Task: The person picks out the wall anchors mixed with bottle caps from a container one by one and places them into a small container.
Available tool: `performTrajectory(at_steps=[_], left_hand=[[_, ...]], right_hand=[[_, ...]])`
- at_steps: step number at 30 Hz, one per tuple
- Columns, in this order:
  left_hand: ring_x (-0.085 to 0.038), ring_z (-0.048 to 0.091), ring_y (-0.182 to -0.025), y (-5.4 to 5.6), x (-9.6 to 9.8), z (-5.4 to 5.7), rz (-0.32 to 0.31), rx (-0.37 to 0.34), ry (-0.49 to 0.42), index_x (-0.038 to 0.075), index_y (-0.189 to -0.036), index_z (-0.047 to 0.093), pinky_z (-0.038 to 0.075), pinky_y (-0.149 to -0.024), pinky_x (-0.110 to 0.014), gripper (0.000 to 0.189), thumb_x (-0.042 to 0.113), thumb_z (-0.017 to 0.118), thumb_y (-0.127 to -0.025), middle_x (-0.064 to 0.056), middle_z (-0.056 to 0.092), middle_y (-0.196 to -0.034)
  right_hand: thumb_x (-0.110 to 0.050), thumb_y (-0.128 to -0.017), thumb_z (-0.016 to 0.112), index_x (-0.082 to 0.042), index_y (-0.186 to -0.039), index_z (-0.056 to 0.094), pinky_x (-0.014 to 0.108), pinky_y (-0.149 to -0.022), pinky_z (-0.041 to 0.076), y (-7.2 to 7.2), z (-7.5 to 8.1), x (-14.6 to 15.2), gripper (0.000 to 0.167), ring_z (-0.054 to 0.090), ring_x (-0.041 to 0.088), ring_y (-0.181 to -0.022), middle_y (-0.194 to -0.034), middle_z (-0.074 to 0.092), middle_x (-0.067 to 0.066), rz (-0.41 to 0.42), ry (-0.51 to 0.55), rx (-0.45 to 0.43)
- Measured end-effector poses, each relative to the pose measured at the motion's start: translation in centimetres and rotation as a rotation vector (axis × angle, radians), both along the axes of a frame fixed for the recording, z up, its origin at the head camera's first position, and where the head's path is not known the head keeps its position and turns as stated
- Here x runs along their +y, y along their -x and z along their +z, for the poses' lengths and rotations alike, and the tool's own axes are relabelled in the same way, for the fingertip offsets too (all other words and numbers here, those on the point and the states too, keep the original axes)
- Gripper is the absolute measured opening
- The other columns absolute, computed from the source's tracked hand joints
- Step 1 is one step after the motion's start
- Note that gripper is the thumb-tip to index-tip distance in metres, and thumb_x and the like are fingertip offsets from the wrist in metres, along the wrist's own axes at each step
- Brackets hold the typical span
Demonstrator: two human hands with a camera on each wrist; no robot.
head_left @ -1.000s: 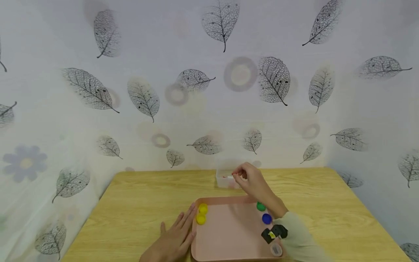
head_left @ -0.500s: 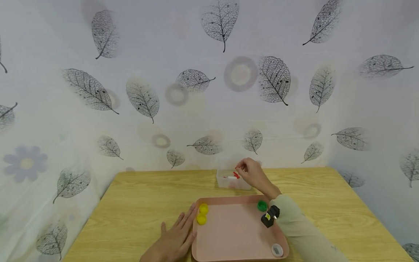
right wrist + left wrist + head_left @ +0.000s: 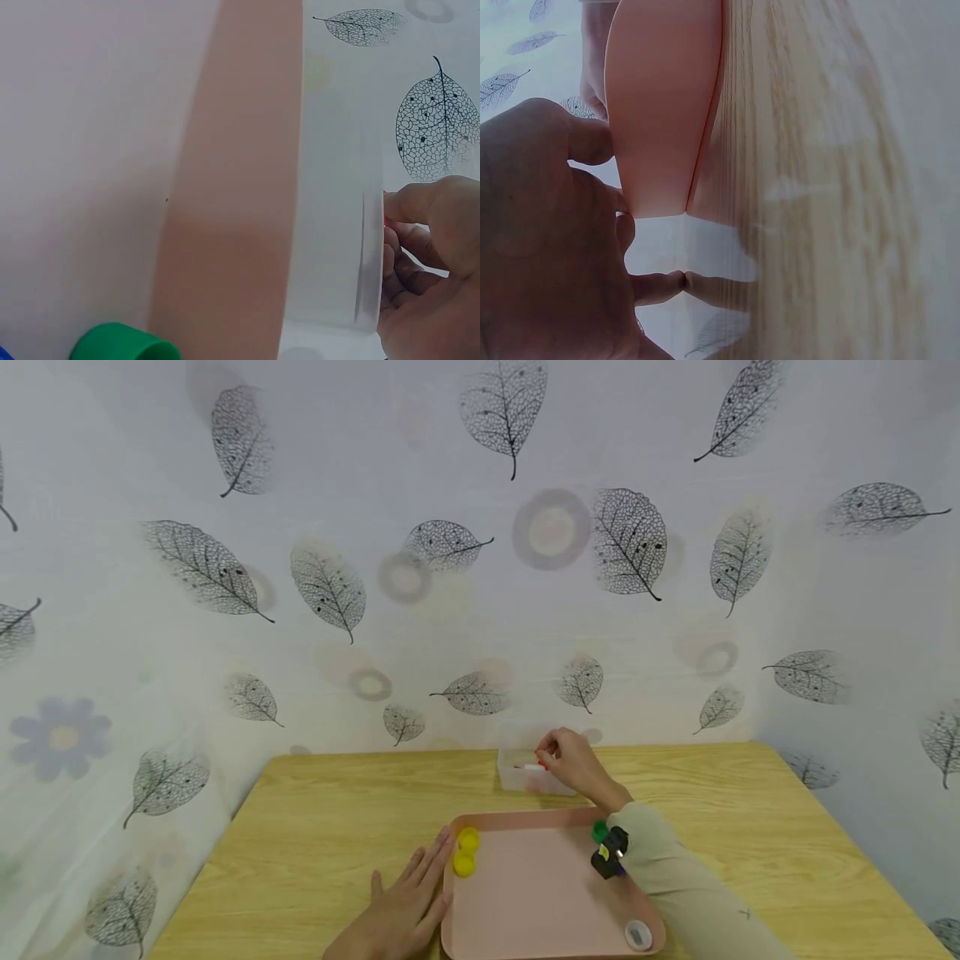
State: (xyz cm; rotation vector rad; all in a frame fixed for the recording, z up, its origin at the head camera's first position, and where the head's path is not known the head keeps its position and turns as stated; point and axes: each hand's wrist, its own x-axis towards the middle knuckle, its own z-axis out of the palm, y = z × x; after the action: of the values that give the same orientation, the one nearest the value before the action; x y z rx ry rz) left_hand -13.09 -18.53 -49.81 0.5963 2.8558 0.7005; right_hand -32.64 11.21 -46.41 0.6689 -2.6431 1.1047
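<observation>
My right hand [image 3: 576, 762] reaches over the translucent white box [image 3: 517, 777] behind the tray and pinches a small red piece [image 3: 538, 754] between thumb and finger. The piece is mostly hidden, its kind too small to tell. Another bit of red and a white strip [image 3: 531, 767] show in the box. In the right wrist view, a sliver of red [image 3: 386, 208] appears at the fingertips beyond the box wall. My left hand [image 3: 401, 906] lies with extended fingers against the left side of the pink tray [image 3: 540, 893]; in the left wrist view its fingers touch the tray wall.
Two yellow caps [image 3: 466, 852] sit at the tray's left edge. A green cap [image 3: 599, 831] lies at its back right, partly covered by the black wrist camera [image 3: 609, 853]. A round whitish piece [image 3: 638, 935] occupies the front right corner. A leaf-print curtain hangs behind the wooden table.
My right hand lifted slightly from the box and drew right, uncovering red pieces, then lowered back to the box. My left hand stayed at the tray's side.
</observation>
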Motion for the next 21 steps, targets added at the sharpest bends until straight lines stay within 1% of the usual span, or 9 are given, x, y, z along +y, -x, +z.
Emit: performTrajectory(at_steps=[8,15,21], left_hand=[[-0.045,0.029,-0.149,-0.07,-0.11,-0.12,0.001,0.001,0.005,0.019,-0.167,0.013,0.007,-0.086,-0.096,0.064,0.045,0.031,-0.111,0.001,0.006,-0.173],[-0.045,0.03,-0.149,-0.14,-0.09,0.08,0.004,0.004,0.008,0.017,-0.166,0.014,0.008,-0.086,-0.096,0.064,0.044,0.032,-0.111,0.001,0.006,-0.173],[-0.044,0.03,-0.149,-0.12,-0.19,-0.01,0.005,-0.006,0.015,0.019,-0.167,0.012,0.009,-0.087,-0.095,0.064,0.045,0.031,-0.111,0.002,0.004,-0.173]], right_hand=[[-0.002,-0.094,0.07,-0.001,-0.09,0.072,0.034,-0.069,0.052,0.18,-0.36,-0.05,0.005,0.061,0.019,-0.076,-0.084,0.066,0.006,-0.002,-0.013,-0.004],[-0.004,-0.095,0.07,-0.001,-0.09,0.071,0.035,-0.072,0.052,0.38,-0.64,-0.05,0.006,0.06,0.019,-0.077,-0.086,0.065,0.006,-0.001,-0.022,0.005],[-0.004,-0.094,0.07,0.001,-0.092,0.072,0.037,-0.073,0.053,0.33,-0.44,-0.06,0.006,0.061,0.021,-0.079,-0.087,0.066,0.007,0.009,-0.017,0.014]])
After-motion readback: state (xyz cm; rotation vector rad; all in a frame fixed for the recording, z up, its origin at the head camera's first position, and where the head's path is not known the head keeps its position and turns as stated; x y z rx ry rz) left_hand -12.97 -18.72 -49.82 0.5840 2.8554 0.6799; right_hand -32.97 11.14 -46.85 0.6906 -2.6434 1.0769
